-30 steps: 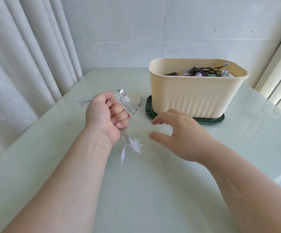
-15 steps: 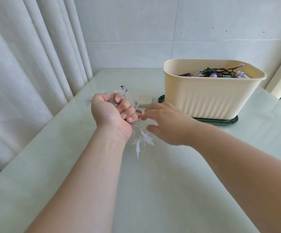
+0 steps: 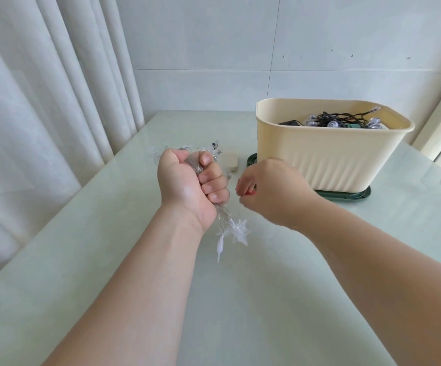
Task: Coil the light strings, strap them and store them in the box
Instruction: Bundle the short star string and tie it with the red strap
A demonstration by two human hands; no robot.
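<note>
The left hand point(image 3: 190, 180) grips a coiled clear light string point(image 3: 195, 163) in a tight fist above the counter point(image 3: 134, 260), star bulbs point(image 3: 239, 231) dangling below; beside it the right hand point(image 3: 274, 191), fingers point(image 3: 242, 184) curled, pinches a small red band point(image 3: 250, 192) (mostly hidden), near the box point(image 3: 319, 159) holding a dark light string point(image 3: 338, 120)

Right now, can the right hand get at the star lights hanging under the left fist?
Probably yes. The right hand hovers beside the left hand with nothing between it and the star lights dangling below, though its fingers seem to pinch a red strap.
</note>
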